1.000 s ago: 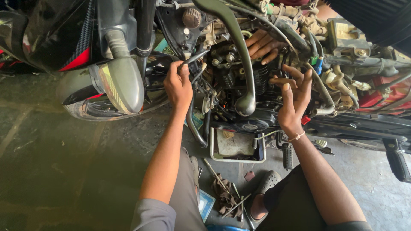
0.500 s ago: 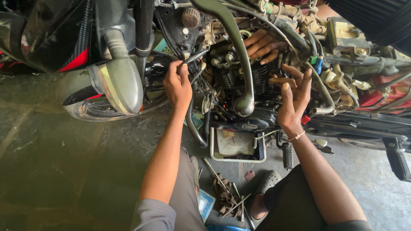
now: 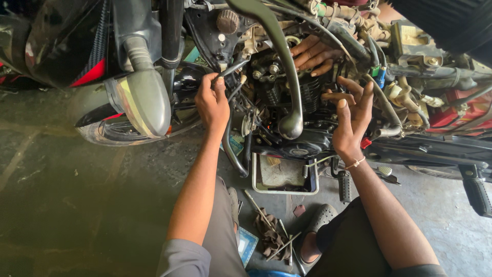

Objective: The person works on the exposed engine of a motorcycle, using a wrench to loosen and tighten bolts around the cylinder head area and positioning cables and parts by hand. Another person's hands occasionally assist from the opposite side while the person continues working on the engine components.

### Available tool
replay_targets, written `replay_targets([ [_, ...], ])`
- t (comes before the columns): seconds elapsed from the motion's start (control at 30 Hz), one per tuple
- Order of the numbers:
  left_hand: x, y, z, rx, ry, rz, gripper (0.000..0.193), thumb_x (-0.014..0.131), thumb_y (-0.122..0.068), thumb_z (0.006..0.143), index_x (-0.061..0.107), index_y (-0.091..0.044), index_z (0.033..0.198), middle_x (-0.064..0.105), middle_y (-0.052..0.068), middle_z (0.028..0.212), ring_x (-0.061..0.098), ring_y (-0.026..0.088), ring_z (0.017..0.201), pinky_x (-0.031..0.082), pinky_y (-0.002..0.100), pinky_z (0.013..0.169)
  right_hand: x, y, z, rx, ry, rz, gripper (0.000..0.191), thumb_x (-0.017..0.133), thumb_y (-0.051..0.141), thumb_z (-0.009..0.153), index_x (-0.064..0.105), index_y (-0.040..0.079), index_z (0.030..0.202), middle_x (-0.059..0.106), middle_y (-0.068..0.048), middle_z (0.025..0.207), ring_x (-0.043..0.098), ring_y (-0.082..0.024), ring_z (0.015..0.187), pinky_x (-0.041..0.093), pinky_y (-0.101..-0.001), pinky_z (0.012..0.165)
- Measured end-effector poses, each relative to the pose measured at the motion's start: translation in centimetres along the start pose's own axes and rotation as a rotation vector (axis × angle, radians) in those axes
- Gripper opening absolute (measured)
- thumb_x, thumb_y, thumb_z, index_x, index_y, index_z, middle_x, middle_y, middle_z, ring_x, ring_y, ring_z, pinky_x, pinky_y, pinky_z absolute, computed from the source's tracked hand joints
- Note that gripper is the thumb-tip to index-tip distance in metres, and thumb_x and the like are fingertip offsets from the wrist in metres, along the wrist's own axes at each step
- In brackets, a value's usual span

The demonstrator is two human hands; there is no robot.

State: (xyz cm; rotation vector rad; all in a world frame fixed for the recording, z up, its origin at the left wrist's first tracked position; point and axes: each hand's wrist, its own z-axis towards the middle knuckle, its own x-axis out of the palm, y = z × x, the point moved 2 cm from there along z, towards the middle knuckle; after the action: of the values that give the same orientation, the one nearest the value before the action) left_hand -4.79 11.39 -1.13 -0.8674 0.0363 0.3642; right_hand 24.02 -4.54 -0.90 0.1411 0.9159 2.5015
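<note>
Left hand (image 3: 211, 105): grip clenched on a metal tool handle (image 3: 229, 69), angled into the engine (image 3: 287, 97) to reach a fastener
Right hand (image 3: 351, 115): grip released, fingers spread beside the cylinder, steadying
Another person's hand (image 3: 310, 54): resting atop the engine
Tray (image 3: 284, 174): on the floor beneath, catching parts

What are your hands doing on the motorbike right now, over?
Left hand shut on metal tool at engine. Right hand open against engine. Another person's hand rests on top, crowding the spot.

Left hand (image 3: 211, 102) grips wrench (image 3: 230, 68) at motorcycle engine (image 3: 287, 97).
</note>
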Motion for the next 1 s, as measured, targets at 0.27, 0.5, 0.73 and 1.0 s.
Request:
replay_targets([
  [0.27,0.09,0.19,0.12,-0.048,0.005,0.026,0.024,0.060,-0.028,0.107,0.065,-0.004,0.110,0.059,0.005,0.069,0.054,0.015,0.057,0.041,0.035,0.056,0.00,-0.08,0.12,-0.006,0.004,0.019,0.060,0.051,0.020,0.124,0.013,0.028,0.169,0.051,-0.021,0.151,0.071,-0.026,0.111,0.057,-0.0431,0.110],
  [0.5,-0.10,0.24,0.24,-0.027,-0.005,0.023,0.024,0.060,-0.027,0.107,0.065,-0.004,0.110,0.060,0.006,0.071,0.054,0.016,0.058,0.042,0.035,0.056,0.25,0.13,0.16,0.001,0.000,0.007,0.060,0.051,0.020,0.123,0.013,0.028,0.169,0.052,-0.021,0.150,0.071,-0.026,0.110,0.057,-0.0419,0.108],
  [0.73,-0.37,0.29,0.34,-0.010,-0.010,0.025,0.023,0.061,-0.027,0.106,0.065,-0.005,0.111,0.063,0.006,0.073,0.057,0.016,0.059,0.043,0.035,0.058,0.46,0.18,0.07,-0.001,-0.001,0.015,0.060,0.052,0.020,0.124,0.014,0.028,0.169,0.052,-0.020,0.151,0.072,-0.027,0.110,0.054,-0.0403,0.105],
  [1.0,-0.47,0.85,0.46,-0.027,0.020,0.052,0.023,0.062,-0.028,0.105,0.066,-0.006,0.110,0.066,0.007,0.073,0.062,0.019,0.062,0.047,0.036,0.060,0.19,0.56,0.21,0.033,-0.025,0.021,0.060,0.052,0.020,0.124,0.013,0.022,0.170,0.052,-0.020,0.147,0.070,-0.026,0.108,0.056,-0.0384,0.102],
])
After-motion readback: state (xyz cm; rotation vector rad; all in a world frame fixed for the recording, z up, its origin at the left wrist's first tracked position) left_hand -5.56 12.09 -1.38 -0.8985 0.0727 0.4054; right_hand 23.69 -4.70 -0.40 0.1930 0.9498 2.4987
